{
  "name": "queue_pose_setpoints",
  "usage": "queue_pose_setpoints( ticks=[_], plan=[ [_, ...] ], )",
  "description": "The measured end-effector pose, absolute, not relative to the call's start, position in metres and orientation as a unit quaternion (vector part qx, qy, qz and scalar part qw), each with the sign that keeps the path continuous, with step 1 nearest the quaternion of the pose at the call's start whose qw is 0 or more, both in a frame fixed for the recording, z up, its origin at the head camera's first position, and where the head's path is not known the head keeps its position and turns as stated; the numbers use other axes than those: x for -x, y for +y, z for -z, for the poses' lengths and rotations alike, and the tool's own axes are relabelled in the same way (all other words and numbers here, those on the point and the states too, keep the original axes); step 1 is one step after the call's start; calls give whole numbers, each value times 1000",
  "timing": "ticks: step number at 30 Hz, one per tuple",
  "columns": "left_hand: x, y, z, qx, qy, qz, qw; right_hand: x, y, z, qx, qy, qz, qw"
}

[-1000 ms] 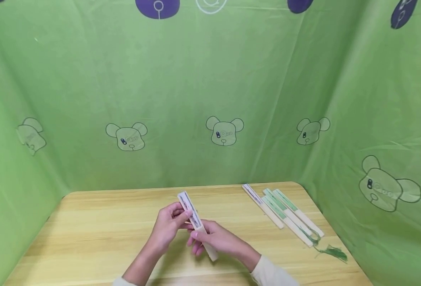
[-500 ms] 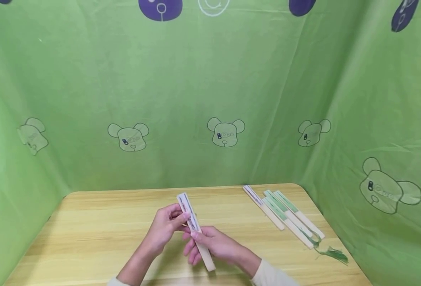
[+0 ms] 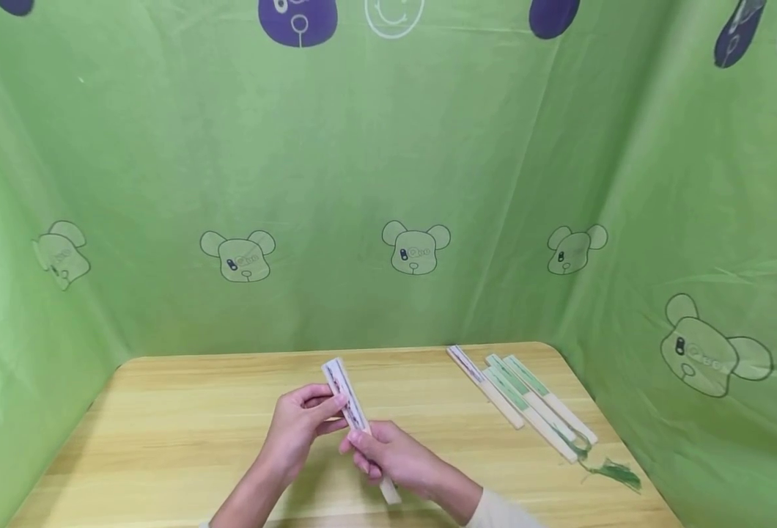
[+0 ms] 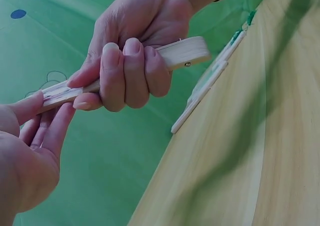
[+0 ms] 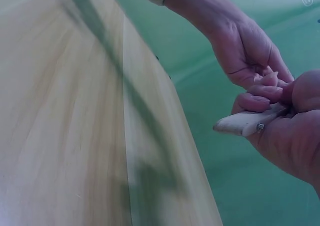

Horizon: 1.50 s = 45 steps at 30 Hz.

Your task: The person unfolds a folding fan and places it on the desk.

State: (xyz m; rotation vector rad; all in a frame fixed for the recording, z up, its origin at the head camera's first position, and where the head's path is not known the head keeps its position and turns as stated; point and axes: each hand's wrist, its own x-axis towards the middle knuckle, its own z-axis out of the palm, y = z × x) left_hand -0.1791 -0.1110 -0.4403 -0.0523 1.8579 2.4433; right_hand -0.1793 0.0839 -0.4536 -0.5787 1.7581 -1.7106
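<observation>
A folded fan (image 3: 344, 389) with a pale wooden handle and a patterned white upper part is held at a slant above the table. The left hand (image 3: 300, 425) pinches its patterned part between thumb and fingers. Lower down, the right hand (image 3: 398, 456) grips the wooden part, thumb on top. In the left wrist view the right hand's fingers (image 4: 134, 76) curl round the handle (image 4: 185, 54), whose end with a small metal rivet sticks out. The right wrist view shows that riveted end (image 5: 242, 123) poking out of the right hand.
On the right of the wooden table (image 3: 184, 440) lie several closed fans: one with a purplish-white patterned part (image 3: 465, 363), others green and cream (image 3: 507, 387). A green tassel (image 3: 616, 473) lies near the right edge. Green cloth (image 3: 322, 147) with bear prints surrounds the table.
The right hand's fingers have curled in more round the fan's wooden part. The left hand has shifted slightly left with the fan's upper end.
</observation>
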Motion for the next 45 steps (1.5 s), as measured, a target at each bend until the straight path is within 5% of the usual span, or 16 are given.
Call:
queue_pose_setpoints(
  ticks=[17, 28, 45],
  plan=[
    [174, -119, 442, 25, 646, -763, 9, 169, 97, 455, 258, 680, 616, 304],
    [177, -118, 440, 53, 626, -778, -7, 170, 99, 457, 176, 694, 665, 216],
    [167, -103, 456, 38, 609, -792, 10, 174, 98, 455, 131, 686, 696, 168]
  ],
)
